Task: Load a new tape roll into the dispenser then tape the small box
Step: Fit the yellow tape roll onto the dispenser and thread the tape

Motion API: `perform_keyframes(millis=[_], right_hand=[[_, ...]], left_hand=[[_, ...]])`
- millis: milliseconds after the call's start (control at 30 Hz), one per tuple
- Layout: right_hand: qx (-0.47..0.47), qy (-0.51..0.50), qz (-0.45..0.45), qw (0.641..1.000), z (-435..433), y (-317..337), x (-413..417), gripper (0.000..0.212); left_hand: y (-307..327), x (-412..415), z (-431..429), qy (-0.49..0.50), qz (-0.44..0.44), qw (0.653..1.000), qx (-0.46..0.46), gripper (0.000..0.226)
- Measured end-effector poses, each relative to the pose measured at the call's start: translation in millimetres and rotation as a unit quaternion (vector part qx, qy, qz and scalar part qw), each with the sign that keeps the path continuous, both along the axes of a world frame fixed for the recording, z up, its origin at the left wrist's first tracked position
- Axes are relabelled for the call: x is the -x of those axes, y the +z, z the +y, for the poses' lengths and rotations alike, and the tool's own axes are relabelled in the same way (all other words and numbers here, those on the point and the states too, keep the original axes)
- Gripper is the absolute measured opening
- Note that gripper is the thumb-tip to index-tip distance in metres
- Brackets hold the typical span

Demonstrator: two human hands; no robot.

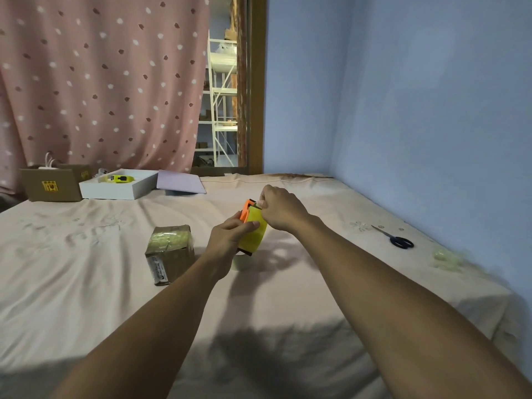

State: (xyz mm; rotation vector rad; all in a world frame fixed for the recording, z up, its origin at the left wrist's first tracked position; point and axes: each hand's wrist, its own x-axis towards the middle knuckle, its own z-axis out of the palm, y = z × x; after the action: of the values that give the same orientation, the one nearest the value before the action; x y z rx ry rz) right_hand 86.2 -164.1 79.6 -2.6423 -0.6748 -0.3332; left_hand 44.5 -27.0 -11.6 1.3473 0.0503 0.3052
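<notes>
My left hand (227,240) grips a yellow tape dispenser (253,234) with an orange end, holding it above the bed. My right hand (280,208) pinches at the dispenser's top, near the orange cutter, where a bit of clear tape end seems to sit. The tape roll inside the dispenser is mostly hidden by my left hand. The small brown cardboard box (169,253), its top covered in shiny tape, rests on the bed just left of my left hand.
Black-handled scissors (398,239) lie at the right near the blue wall, with crumpled tape scraps (444,259) beyond them. At the back left stand a cardboard box (54,184), a white tray (115,190) holding another yellow dispenser (121,178), and a lilac sheet (180,181).
</notes>
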Motion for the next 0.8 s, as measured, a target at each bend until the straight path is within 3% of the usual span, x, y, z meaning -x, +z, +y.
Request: perform_keyframes(millis=[233, 433, 600, 800], right_hand=[[-0.031, 0.030, 0.024, 0.999, -1, 3, -5, 0.006], [-0.165, 0.053, 0.124, 0.977, -6, 7, -9, 0.023], [-0.172, 0.069, 0.131, 0.974, -5, 15, -8, 0.024], [-0.100, 0.079, 0.144, 0.981, -8, 18, -8, 0.042]], left_hand=[[-1, 4, 3, -0.016, -0.002, 1.000, -0.001, 0.030], [6, 5, 1, 0.003, -0.009, 1.000, -0.018, 0.032], [1, 0, 4, 0.011, 0.007, 1.000, -0.014, 0.031], [-7, 0, 9, -0.003, 0.003, 1.000, 0.014, 0.041]])
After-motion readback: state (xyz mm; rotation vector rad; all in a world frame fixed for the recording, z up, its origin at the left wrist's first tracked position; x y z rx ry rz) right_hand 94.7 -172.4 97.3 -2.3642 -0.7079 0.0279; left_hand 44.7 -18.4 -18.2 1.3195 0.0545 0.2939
